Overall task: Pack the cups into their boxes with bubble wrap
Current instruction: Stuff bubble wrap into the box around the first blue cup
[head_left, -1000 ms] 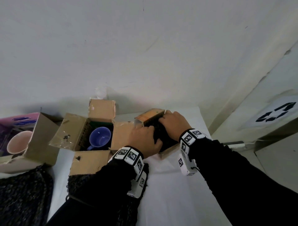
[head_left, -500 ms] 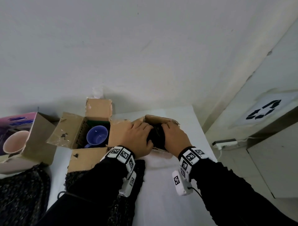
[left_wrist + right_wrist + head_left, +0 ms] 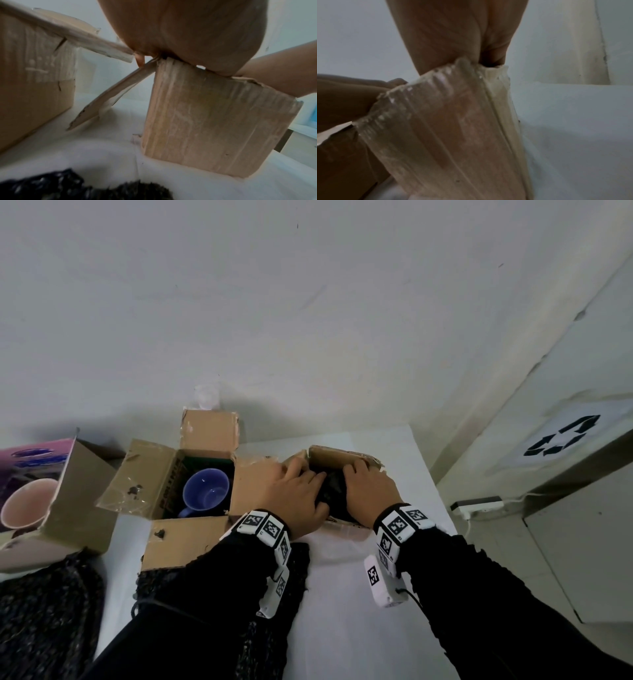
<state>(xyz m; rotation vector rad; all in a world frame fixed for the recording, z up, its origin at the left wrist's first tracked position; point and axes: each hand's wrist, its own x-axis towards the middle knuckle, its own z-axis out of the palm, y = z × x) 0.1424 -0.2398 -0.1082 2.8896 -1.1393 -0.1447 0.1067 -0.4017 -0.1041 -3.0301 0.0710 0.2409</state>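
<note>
Both hands reach down into the small box (image 3: 344, 460) near the counter's far right corner: left hand (image 3: 297, 497) and right hand (image 3: 368, 493) flank a dark bundle (image 3: 333, 494) between them; finger curl hidden.

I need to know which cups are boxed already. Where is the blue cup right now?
In the head view, the blue cup sits inside the open cardboard box left of the left hand, between the pink cup's box and the hands.
</note>
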